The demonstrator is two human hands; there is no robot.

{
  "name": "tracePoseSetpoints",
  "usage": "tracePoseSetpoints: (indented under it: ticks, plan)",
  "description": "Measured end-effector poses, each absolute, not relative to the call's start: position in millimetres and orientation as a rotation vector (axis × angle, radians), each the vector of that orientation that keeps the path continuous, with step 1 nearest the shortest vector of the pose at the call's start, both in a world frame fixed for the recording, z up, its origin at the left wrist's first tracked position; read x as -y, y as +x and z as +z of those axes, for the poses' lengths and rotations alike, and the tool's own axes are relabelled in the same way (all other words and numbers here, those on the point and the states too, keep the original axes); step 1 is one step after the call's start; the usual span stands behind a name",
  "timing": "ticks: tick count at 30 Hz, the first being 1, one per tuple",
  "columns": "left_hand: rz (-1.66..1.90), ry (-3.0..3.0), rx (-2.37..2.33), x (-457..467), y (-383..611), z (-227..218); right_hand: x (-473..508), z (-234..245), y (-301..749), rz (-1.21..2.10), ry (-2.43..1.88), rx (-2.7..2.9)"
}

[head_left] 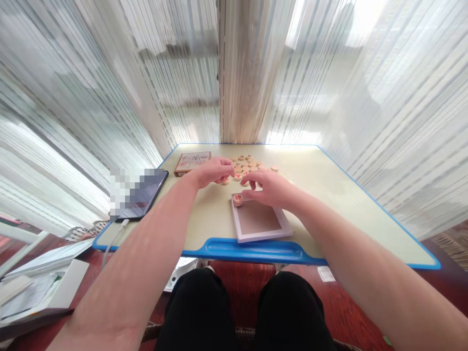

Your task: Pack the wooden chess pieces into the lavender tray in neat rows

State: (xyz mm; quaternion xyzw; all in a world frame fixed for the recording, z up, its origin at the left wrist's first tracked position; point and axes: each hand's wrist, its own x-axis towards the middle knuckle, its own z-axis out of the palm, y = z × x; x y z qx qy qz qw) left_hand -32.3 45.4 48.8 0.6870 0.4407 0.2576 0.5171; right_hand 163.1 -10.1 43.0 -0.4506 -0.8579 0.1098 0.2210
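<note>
Round wooden Chinese chess pieces (253, 165) lie clustered at the far middle of the table, some with red or dark characters. My left hand (218, 170) is at the cluster's left side, fingers curled together; whether they hold something is hidden. Just under it lies a red-marked piece (225, 182). My right hand (266, 187) reaches over the near side of the cluster, its thumb and bent fingers apart, fingertips at a partly covered piece (245, 184). Below its thumb, one red-marked chess piece (238, 199) sits in the far left corner of a shallow pale box tray (265, 237).
A flat printed box (190, 161) lies at the table's far left. Nearer on the left is a dark-screened tablet (146, 197) with a white cable (116, 239). A blue rim (252, 249) edges the table, and striped sheer curtains (175, 73) hang behind it.
</note>
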Motion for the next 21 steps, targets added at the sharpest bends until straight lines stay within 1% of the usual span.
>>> tracePoseSetpoints:
  ticks: [3,5,9,14,21]
  plan:
    - [0.402,1.716,-1.217,-45,-38,50,2,51,177,0.207,-1.482,2.132]
    - [0.230,1.721,-1.299,-44,-43,51,-2,55,185,0.227,-1.620,2.079]
    - [-0.030,1.695,-1.238,-38,-47,55,-5,58,196,0.279,-1.794,2.054]
    - [-0.060,1.657,-1.177,-39,-45,54,-12,53,206,0.243,-2.015,2.088]
    - [-0.046,1.709,-1.105,-44,-45,48,-18,47,207,0.241,-1.927,2.111]
